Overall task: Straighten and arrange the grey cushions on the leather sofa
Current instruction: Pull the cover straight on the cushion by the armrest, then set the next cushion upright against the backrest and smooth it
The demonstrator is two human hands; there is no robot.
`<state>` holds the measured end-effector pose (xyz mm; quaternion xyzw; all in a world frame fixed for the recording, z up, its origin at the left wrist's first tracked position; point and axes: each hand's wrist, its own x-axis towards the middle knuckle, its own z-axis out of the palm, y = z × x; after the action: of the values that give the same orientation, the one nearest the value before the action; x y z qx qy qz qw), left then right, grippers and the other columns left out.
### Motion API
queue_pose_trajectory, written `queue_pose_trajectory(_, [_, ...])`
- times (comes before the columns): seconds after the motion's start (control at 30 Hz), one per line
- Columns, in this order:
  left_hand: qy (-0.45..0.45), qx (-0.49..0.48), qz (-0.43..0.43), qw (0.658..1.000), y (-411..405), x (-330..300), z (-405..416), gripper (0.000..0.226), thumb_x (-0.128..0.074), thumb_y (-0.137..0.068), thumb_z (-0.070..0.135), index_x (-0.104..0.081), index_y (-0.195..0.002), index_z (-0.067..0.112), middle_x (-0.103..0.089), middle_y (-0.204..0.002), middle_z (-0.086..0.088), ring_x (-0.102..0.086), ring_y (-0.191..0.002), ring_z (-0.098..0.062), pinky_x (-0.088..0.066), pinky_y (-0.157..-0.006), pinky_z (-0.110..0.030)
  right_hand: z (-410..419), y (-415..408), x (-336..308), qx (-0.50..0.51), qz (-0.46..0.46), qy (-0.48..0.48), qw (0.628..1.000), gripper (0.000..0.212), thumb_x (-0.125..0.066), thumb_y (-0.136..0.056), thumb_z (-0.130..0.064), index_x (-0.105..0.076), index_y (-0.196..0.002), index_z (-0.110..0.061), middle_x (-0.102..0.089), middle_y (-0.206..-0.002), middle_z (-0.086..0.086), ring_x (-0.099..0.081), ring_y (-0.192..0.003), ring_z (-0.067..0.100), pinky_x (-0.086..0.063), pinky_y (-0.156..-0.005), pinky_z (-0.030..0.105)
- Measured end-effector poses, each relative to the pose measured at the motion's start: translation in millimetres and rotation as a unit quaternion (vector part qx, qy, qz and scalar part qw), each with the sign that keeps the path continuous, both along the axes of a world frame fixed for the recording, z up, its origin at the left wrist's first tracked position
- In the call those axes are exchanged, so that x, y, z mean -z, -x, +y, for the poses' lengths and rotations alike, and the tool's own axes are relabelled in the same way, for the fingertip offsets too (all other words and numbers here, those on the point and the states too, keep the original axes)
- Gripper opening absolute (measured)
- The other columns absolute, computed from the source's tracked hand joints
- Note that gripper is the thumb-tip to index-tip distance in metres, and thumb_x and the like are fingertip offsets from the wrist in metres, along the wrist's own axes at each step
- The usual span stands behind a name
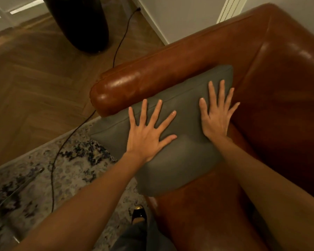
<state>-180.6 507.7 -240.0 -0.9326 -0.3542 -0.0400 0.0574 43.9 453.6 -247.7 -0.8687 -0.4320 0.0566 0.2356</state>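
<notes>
A grey cushion (181, 160) leans against the rounded armrest (134, 84) of the brown leather sofa (279, 73), its lower edge on the seat. My left hand (147, 134) presses flat on the cushion's left half with fingers spread. Over on the right half, near the backrest corner, my right hand (216, 116) lies flat with straight fingers. The cushion dents between the two palms. No other cushion shows in this view.
A black cable (65, 142) runs across the herringbone wood floor (34, 78) and the patterned rug (65, 171). A tall dark vase (80, 22) stands on the floor behind the armrest. A glass table edge (16, 189) is at lower left. My shoe (139, 214) is by the sofa front.
</notes>
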Motion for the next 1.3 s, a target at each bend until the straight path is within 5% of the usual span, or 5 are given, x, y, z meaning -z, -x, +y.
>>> queue_pose_trajectory(0.53, [-0.019,0.043,0.062,0.997,-2,-24,-30,0.070,-0.011,-0.099,0.055,-0.016,-0.153,0.011,-0.005,-0.163,-0.008,0.006,-0.149,-0.030,0.013,-0.110,-0.065,-72,46,-2,0.139,0.114,0.066,0.981,0.054,-0.012,-0.102,-0.056,0.002,-0.153,-0.045,0.007,-0.165,-0.005,0.008,-0.151,0.024,0.006,-0.116,0.061])
queue_pose_trajectory(0.67, [-0.031,0.137,0.088,0.986,-4,-31,-48,0.061,-0.044,-0.099,0.029,-0.023,-0.151,0.004,-0.017,-0.160,-0.016,-0.004,-0.149,-0.034,-0.002,-0.112,-0.068,-143,55,3,0.137,0.123,0.079,0.980,0.047,-0.032,-0.105,-0.039,-0.032,-0.151,-0.028,-0.021,-0.162,0.001,-0.009,-0.151,0.021,0.005,-0.117,0.056])
queue_pose_trajectory(0.8, [0.014,0.248,0.102,0.963,-21,-45,-75,0.045,-0.068,-0.083,0.018,-0.061,-0.126,0.006,-0.045,-0.145,-0.021,-0.034,-0.140,-0.036,-0.018,-0.110,-0.066,-197,49,-21,0.232,0.135,-0.013,0.963,0.029,-0.042,-0.104,-0.027,-0.064,-0.122,-0.020,-0.063,-0.127,0.000,-0.055,-0.122,0.020,-0.017,-0.119,0.053])
queue_pose_trajectory(1.03, [0.111,0.332,0.086,0.933,-93,-72,-154,0.034,-0.038,-0.101,0.028,-0.057,-0.125,0.016,-0.045,-0.145,-0.004,-0.041,-0.132,-0.024,-0.033,-0.108,-0.044,-296,-1,-72,0.336,0.097,-0.150,0.925,0.041,-0.041,-0.102,-0.044,-0.070,-0.088,-0.020,-0.062,-0.064,0.001,-0.053,-0.055,0.015,-0.046,-0.066,0.039])
queue_pose_trajectory(1.3, [0.169,0.412,-0.028,0.895,-213,-103,-289,0.030,-0.038,-0.102,0.027,-0.058,-0.121,0.016,-0.055,-0.129,-0.002,-0.051,-0.116,-0.024,-0.045,-0.090,-0.042,-490,-65,-106,0.513,0.030,-0.212,0.831,0.032,-0.048,-0.101,-0.033,-0.070,-0.104,-0.010,-0.065,-0.098,0.007,-0.058,-0.091,0.018,-0.043,-0.084,0.034])
